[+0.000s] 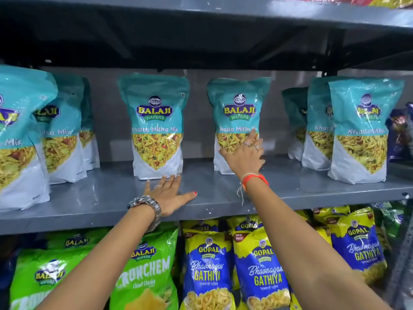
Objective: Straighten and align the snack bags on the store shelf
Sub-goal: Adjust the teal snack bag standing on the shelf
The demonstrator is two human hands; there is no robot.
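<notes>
Teal Balaji Khatta Mitha Mix bags stand upright on a grey metal shelf. One bag stands left of centre; my left hand lies flat on the shelf in front of it, fingers spread, fingertips at its base. A second bag stands right of centre; my right hand presses flat against its lower front with fingers apart. More teal bags stand in a row at the left and in a group at the right.
The shelf below holds green Balaji Crunchem bags and blue-and-yellow Gopal Gathiya bags. Another grey shelf runs overhead. A dark bag sits at the far right. Gaps separate the two middle bags from the side groups.
</notes>
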